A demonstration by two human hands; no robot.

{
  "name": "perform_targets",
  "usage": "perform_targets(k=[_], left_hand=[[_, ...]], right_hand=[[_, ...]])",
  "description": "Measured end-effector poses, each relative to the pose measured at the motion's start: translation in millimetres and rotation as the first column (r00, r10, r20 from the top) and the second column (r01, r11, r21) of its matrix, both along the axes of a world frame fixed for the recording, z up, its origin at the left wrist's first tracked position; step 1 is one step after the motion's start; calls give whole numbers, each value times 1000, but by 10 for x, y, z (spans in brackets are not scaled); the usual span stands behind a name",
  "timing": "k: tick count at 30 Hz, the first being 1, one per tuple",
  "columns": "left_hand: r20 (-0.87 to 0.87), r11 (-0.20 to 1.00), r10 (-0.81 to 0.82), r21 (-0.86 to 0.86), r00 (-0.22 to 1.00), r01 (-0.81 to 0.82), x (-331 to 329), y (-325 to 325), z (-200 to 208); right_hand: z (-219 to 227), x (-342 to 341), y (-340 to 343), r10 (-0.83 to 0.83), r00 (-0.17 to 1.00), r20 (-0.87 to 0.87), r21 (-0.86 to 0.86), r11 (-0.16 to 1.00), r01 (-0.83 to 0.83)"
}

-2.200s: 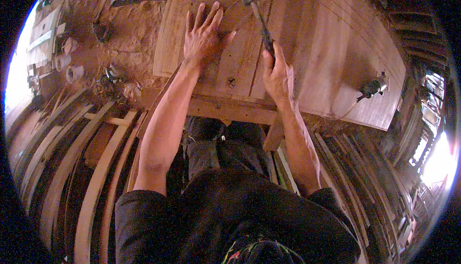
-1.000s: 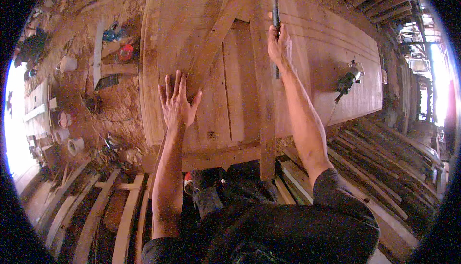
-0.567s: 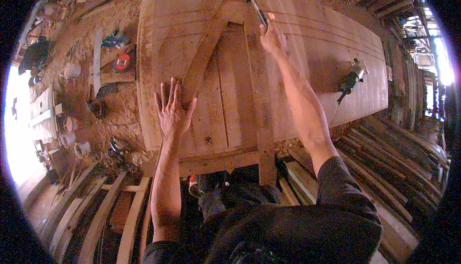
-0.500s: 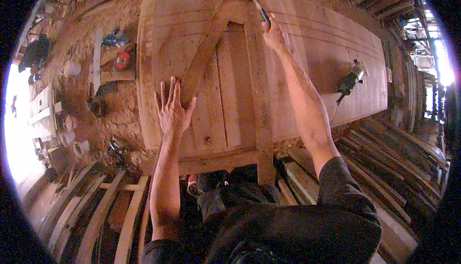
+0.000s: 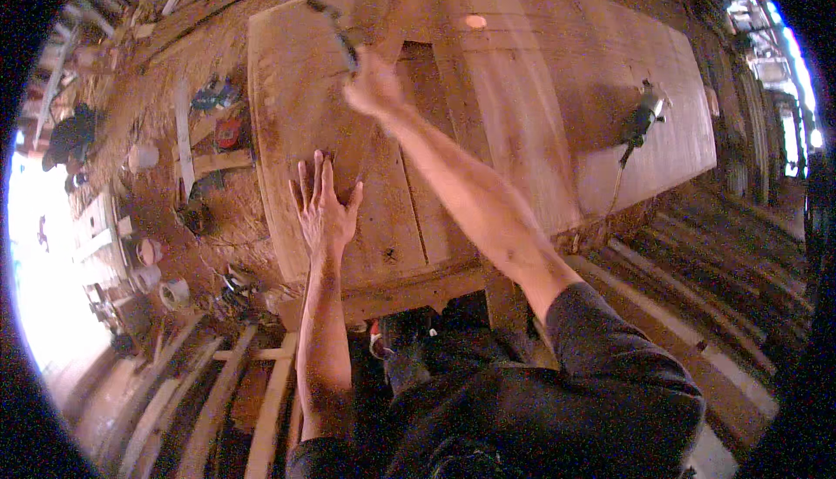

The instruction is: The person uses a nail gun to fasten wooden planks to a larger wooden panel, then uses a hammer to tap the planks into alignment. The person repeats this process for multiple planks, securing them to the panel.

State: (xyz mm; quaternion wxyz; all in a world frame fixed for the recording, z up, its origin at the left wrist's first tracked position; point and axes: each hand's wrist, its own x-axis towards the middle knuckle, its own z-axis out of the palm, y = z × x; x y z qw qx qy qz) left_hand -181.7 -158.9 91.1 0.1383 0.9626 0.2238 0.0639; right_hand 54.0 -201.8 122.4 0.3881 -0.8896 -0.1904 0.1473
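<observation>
My left hand (image 5: 326,211) lies flat on the large wooden panel (image 5: 531,157), fingers spread, holding nothing. In my right hand (image 5: 376,87), blurred by motion, is a hammer (image 5: 340,35) with a dark handle, its head pointing up and left above the panel's far left part. Planks laid over the panel form a pointed frame. One long plank (image 5: 505,305) runs toward me past the near edge, while my right hand and forearm partly cover the slanted one.
A corded power tool (image 5: 643,118) rests on the panel's right part. Left of the panel lie a red object (image 5: 228,134), a pale straight strip (image 5: 184,144) and a white roll (image 5: 175,293) among shavings. Long timbers (image 5: 209,392) fill the near floor on both sides.
My right hand has swung left with the hammer, from the frame's far end to above the panel's left part. The left hand stays flat on the wood. The whole view has shifted slightly.
</observation>
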Motion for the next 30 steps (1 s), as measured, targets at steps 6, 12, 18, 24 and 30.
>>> perform_targets(k=[6, 12, 18, 24, 30], left_hand=[[-17, 999, -38, 4, 999, 38, -11, 13, -27], [145, 999, 53, -18, 988, -51, -31, -40, -216], [123, 987, 66, 140, 990, -83, -86, -26, -159], [19, 980, 26, 195, 999, -29, 11, -144, -31], [47, 982, 53, 177, 997, -61, -152, 25, -90]], right_hand=[[-9, -553, 985, -108, 982, -156, 111, 986, 126], [-224, -480, 235, -40, 968, 249, 328, 943, -46], [-12, 1094, -3218, -110, 810, 576, -130, 966, 224], [384, 2374, -6012, 307, 938, 161, -946, 320, 58], [420, 2570, -5945, 442, 865, -238, -971, -118, -207]])
